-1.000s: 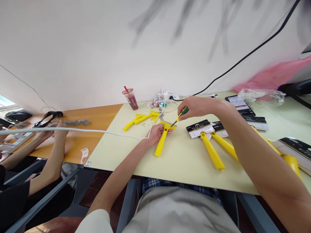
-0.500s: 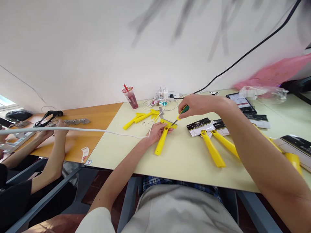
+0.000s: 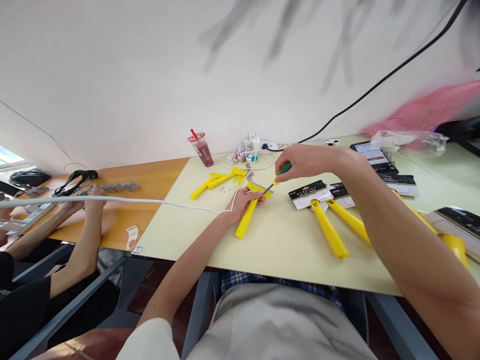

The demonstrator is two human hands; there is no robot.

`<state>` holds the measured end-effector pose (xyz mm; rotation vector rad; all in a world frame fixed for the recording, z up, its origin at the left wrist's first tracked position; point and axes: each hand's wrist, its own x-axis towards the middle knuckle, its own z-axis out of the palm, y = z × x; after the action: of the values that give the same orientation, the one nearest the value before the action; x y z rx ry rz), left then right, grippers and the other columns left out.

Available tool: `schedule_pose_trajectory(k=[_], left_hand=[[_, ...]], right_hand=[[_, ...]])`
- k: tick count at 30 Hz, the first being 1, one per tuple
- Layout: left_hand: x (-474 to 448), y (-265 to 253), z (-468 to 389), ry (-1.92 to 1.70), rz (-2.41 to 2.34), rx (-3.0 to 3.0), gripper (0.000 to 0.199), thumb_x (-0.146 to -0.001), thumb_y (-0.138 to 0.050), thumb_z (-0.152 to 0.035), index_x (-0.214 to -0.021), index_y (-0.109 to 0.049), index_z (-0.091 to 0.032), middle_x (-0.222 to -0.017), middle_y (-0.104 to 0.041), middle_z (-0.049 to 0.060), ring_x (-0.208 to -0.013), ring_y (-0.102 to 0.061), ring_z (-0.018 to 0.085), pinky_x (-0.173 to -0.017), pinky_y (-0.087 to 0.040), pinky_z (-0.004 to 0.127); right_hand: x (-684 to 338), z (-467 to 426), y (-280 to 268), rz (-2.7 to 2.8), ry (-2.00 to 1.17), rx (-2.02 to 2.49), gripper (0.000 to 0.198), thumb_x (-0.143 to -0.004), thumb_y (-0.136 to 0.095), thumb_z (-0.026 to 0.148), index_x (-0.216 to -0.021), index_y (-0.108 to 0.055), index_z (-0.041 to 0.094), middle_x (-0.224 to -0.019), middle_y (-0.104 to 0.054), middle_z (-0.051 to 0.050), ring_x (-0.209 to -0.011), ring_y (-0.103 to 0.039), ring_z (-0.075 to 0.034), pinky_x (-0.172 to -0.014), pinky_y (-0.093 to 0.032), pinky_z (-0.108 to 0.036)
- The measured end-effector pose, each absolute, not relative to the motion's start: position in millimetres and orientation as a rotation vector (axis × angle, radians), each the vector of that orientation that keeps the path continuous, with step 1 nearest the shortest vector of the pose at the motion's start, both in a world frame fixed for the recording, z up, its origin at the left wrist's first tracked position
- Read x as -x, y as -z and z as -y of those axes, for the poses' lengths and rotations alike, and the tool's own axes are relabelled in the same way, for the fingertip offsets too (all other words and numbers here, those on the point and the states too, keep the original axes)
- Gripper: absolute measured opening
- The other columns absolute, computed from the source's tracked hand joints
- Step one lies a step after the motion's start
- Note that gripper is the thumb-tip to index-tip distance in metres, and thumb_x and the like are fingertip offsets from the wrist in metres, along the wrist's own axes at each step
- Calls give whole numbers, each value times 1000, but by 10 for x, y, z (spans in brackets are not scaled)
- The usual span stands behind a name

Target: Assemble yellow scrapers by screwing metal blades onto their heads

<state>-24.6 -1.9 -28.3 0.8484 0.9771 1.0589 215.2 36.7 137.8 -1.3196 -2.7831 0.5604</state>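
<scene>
My left hand (image 3: 242, 204) is closed around the head of a yellow scraper (image 3: 246, 219), its thumb lying across the front and the handle slanting down toward me. A strip of grey metal blade shows along the scraper's top edge. In my right hand (image 3: 294, 162) is a screwdriver (image 3: 284, 171) with a green and yellow handle, its shaft slanting down to the scraper head beside my left thumb. The tip's exact contact is too small to make out. Behind my left hand lie several yellow scraper parts (image 3: 223, 179) and tiny screws (image 3: 225, 189).
Packaged yellow scrapers (image 3: 330, 230) with black-and-white cards lie on the right, near a phone (image 3: 374, 156) and a plastic bag (image 3: 410, 143). A drink cup (image 3: 202, 151) and a power strip (image 3: 268, 145) stand by the wall. A white cable (image 3: 180, 203) crosses leftward; a co-worker's hands (image 3: 88, 197) are there.
The scraper's handle end has swung slightly left, and my left thumb now lies across its head near the screwdriver shaft. My right hand has hardly moved.
</scene>
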Motion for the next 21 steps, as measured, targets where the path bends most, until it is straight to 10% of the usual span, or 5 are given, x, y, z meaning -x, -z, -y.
schedule_pose_trajectory(k=[21], left_hand=[[222, 210, 48, -1076, -1018, -849, 21, -84, -86, -11, -95, -68, -11, -92, -78, 7, -74, -74, 14, -85, -64, 32]], right_hand=[[-2138, -312, -1411, 2761, -526, 1318, 31, -85, -74, 60, -88, -85, 31, -103, -83, -5, -89, -73, -30, -70, -50, -39]])
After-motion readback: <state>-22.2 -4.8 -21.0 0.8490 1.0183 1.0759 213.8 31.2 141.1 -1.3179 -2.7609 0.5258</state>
